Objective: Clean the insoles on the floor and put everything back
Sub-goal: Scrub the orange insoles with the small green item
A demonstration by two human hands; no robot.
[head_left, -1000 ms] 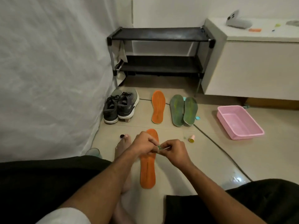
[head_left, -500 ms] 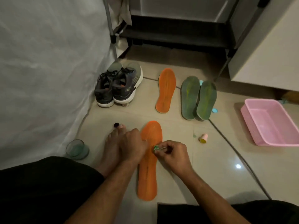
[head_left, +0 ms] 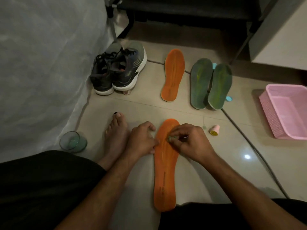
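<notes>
One orange insole (head_left: pixel 166 165) could slide while scrubbed: the left hand (head_left: pixel 142 138) only presses its edge with loosely bent fingers; the right hand (head_left: pixel 186 141) pinches a small green scrubber (head_left: pixel 171 138).

A near insole (head_left: pixel 165 176) is laid lengthwise on the floor (head_left: pixel 199 180) between the knees. Beyond it, shoes (head_left: pixel 116 72), a second insole (head_left: pixel 173 75) and an overlapping pair of insoles (head_left: pixel 210 83) are ranged left to right. A basket (head_left: pixel 285 112) is set at right, a bowl (head_left: pixel 73 141) at left.
</notes>
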